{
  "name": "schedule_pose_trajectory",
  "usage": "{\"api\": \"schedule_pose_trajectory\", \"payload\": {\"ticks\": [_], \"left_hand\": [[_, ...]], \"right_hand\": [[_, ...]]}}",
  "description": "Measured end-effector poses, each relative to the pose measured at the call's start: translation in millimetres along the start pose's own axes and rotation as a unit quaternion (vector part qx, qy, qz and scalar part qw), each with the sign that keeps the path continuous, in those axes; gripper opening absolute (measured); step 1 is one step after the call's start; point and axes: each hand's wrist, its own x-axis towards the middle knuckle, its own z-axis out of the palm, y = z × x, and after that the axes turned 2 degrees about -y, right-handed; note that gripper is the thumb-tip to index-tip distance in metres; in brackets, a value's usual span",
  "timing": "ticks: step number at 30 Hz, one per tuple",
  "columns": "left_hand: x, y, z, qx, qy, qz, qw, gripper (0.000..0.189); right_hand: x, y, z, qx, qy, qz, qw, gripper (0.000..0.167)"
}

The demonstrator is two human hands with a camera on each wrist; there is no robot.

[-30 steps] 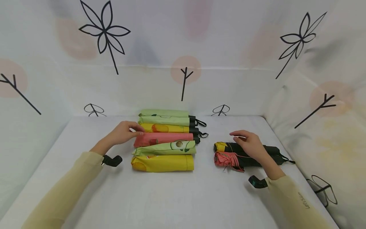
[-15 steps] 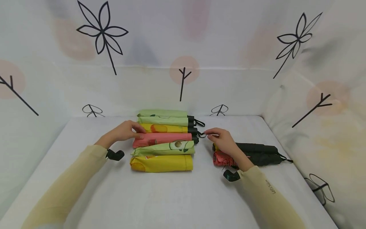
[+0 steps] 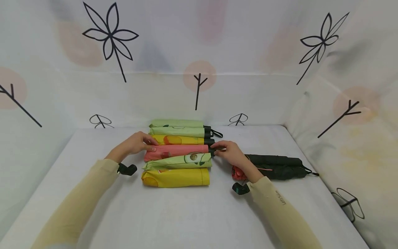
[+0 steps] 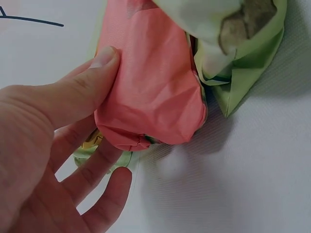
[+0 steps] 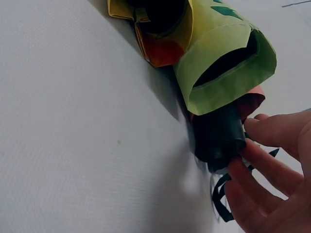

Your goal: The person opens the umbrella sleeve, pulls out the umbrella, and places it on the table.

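Observation:
In the head view, folding umbrellas in printed sleeves lie in a row. My left hand [image 3: 136,143] pinches the closed end of the pinkish-red sleeved umbrella [image 4: 150,77]; the thumb lies on top and the fingers reach below. At its other end, a black handle [image 5: 218,133] sticks out of the sleeve. My right hand [image 3: 230,151] touches this handle with its fingertips, fingers loosely bent alongside it. A black wrist strap [image 5: 221,201] hangs near those fingers. On the near side lies a green avocado-print umbrella [image 3: 180,160], partly overlapping the red one.
A yellow sleeved umbrella [image 3: 180,178] lies nearest in the row. Beyond the red one are another yellow umbrella [image 3: 183,139] and two light green ones, the nearer being a green umbrella [image 3: 177,131]. To the right, two unsleeved dark umbrellas [image 3: 280,167] lie partly behind my right forearm.
My right hand has moved left from above the dark umbrellas to the red-sleeved umbrella's handle. My left hand has shifted slightly right and now pinches the sleeve's end.

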Motion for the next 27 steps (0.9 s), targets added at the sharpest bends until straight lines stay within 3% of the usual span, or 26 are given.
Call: {"api": "schedule_pose_trajectory", "payload": {"ticks": [7,20,27], "left_hand": [[-2.3,1.7,0.8,-0.001,0.004,-0.011,0.9999,0.026],[-6.8,-2.4,2.1,-0.005,0.02,0.004,0.9998,0.028],[-8.9,-7.7,3.4,-0.008,0.017,0.031,0.9993,0.028]], "right_hand": [[0.7,5,5,-0.009,0.003,0.01,0.9999,0.029],[2.7,5,13,-0.043,0.007,0.004,0.9991,0.032],[3.1,7,14,-0.055,0.0,-0.012,0.9984,0.03]]}}
